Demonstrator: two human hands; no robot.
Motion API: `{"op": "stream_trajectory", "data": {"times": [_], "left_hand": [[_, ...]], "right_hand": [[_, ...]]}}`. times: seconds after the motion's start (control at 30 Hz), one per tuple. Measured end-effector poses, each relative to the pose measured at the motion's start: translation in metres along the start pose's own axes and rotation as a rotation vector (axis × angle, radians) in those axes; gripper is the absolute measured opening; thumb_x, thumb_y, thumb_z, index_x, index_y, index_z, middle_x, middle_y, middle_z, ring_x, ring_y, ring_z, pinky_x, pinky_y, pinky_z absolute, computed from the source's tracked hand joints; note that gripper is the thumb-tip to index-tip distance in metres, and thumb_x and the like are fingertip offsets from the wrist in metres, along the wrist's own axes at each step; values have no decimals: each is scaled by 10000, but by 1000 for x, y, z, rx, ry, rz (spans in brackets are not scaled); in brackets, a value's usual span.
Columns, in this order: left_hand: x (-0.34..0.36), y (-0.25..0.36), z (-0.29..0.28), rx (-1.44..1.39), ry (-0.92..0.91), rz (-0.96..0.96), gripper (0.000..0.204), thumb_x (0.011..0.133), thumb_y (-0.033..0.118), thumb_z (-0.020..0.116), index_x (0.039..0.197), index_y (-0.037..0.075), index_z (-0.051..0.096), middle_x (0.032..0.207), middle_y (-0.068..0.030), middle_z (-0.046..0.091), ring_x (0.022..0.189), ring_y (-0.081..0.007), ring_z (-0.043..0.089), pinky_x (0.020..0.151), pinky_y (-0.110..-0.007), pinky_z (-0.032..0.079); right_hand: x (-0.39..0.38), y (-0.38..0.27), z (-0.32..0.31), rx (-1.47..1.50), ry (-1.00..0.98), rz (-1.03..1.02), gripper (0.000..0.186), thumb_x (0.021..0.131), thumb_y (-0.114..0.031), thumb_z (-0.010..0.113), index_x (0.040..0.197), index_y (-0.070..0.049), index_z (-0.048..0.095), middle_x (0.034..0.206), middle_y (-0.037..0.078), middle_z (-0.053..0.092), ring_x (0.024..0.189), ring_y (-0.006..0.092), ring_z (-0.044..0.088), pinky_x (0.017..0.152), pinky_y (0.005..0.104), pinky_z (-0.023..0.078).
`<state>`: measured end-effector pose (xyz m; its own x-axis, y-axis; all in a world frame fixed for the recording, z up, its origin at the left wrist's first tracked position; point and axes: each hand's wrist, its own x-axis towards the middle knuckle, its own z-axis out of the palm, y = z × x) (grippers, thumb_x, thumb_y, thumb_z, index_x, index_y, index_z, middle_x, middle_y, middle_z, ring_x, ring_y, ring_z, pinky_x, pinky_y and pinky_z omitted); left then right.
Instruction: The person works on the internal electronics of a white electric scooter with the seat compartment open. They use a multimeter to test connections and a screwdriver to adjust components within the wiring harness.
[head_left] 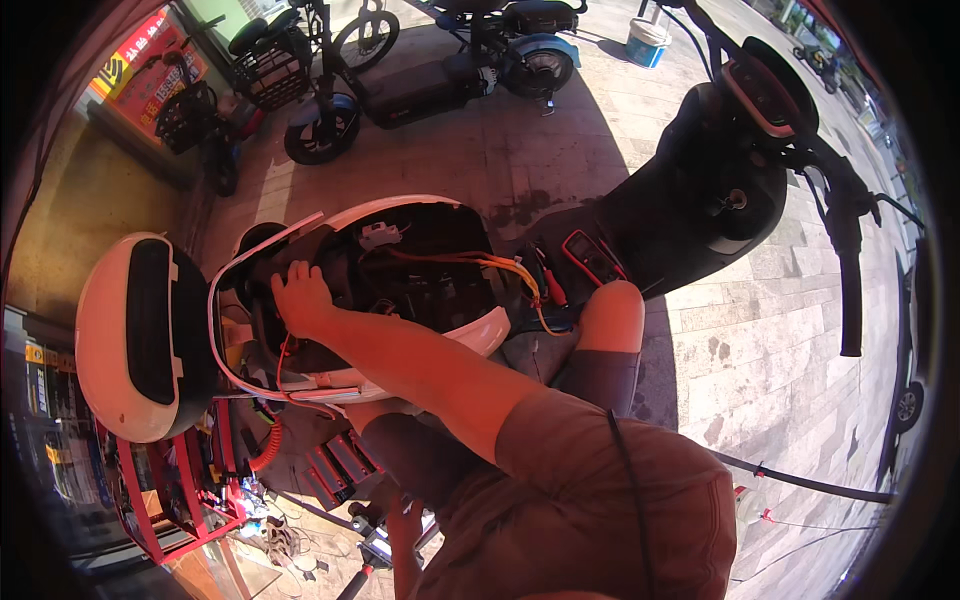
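Observation:
My right hand (303, 298) reaches left across the open body of a white electric scooter (350, 211). Its fingers are spread and bent, resting on a black part at the rear of the opening. A thin red wire (287, 350) runs down just below it. Orange and yellow cables (490, 260) come out of the opening to the footboard. A grey connector (380, 235) sits on the far inner side. Low in the view, my left hand (403, 520) is in shadow beside a grey and black tool (376, 550); its fingers are too dark to read.
A red-cased multimeter (594, 258) lies on the footboard. The white and black seat part (128, 335) stands at the left, above a red metal rack (165, 495) with an orange coiled hose (268, 446). Parked electric bikes (420, 100) and a bucket (648, 45) stand beyond.

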<state>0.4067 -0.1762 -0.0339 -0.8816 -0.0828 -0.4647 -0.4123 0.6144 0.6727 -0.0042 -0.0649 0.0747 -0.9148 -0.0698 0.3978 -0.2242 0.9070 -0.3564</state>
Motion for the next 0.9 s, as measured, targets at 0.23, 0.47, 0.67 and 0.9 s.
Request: {"op": "stream_trajectory", "data": {"times": [0.23, 0.47, 0.67, 0.9], "left_hand": [[18, 56, -19, -318, 101, 110, 375, 873, 201, 605, 1158, -43, 592, 1065, -171, 664, 959, -231, 650, 840, -327, 521], [89, 176, -19, -704, -2, 433, 649, 900, 395, 616, 1375, 21, 383, 1358, -153, 470, 1196, -298, 516, 989, -417, 451], [107, 223, 46, -1166, -167, 214, 1003, 766, 648, 671, 1452, 38, 267, 1448, -138, 363, 1331, -313, 377, 1110, -455, 327], [143, 294, 56, -1333, -523, 321, 1015, 726, 562, 760, 1441, 17, 289, 1410, -125, 411, 1327, -292, 404, 1076, -458, 384]], "right_hand": [[4, 33, -53, 377, -373, 26, 756, 637, -380, 719, 1254, -32, 457, 1106, 248, 559, 1024, 356, 521, 857, 434, 426], [-129, 116, -167, 1113, -532, -16, 926, 635, -285, 773, 1403, -5, 337, 1288, 236, 520, 1229, 366, 479, 1023, 467, 377], [-187, 158, -178, 1066, -308, -105, 983, 631, -294, 783, 1434, 4, 300, 1351, 225, 443, 1223, 373, 463, 1036, 449, 357], [-176, 201, -186, 898, -239, -154, 982, 645, -334, 811, 1433, -14, 320, 1311, 186, 455, 1185, 360, 448, 1002, 466, 350]]}}
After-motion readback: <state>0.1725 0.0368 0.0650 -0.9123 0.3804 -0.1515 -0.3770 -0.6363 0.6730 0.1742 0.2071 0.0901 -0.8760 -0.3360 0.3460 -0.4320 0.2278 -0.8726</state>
